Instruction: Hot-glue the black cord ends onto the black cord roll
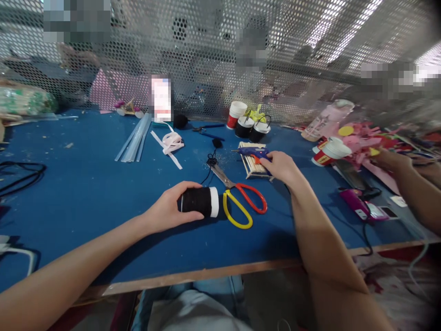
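My left hand grips a white-rimmed paper cup wrapped in black cord or yarn, lying on its side with the rim to the right. My right hand is closed around the handle of a blue glue gun with an orange trigger. Beneath the glue gun stands a small rack of pale wooden sticks. Between the hands lie scissors with one yellow and one red handle. Their blade tips are near a small tangle of black cord.
Glue sticks, white ribbon and pliers lie toward the back. Two black-wrapped cups with handles stand beside red-and-white cups. A perforated metal screen rises behind. At right, another person's arm reaches over pink material.
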A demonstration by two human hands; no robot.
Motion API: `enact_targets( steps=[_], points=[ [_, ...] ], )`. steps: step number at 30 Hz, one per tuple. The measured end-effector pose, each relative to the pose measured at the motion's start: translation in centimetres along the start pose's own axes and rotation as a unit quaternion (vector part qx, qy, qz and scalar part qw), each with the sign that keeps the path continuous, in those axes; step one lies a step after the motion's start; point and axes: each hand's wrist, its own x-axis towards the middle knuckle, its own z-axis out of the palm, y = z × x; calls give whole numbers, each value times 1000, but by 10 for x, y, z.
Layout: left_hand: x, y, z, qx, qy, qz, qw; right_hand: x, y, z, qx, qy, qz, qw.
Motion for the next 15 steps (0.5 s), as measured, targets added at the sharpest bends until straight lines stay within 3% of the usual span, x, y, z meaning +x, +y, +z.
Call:
enact_targets(
  steps=[9, 15],
  points=[
    [2, -3, -1, 11, -1, -8, 1000, -4, 1, 7, 11, 32, -20, 999],
    [2, -3, -1, 7, -6, -12, 1000, -11, -2, 1, 117, 58, 69, 989]
  ],
)
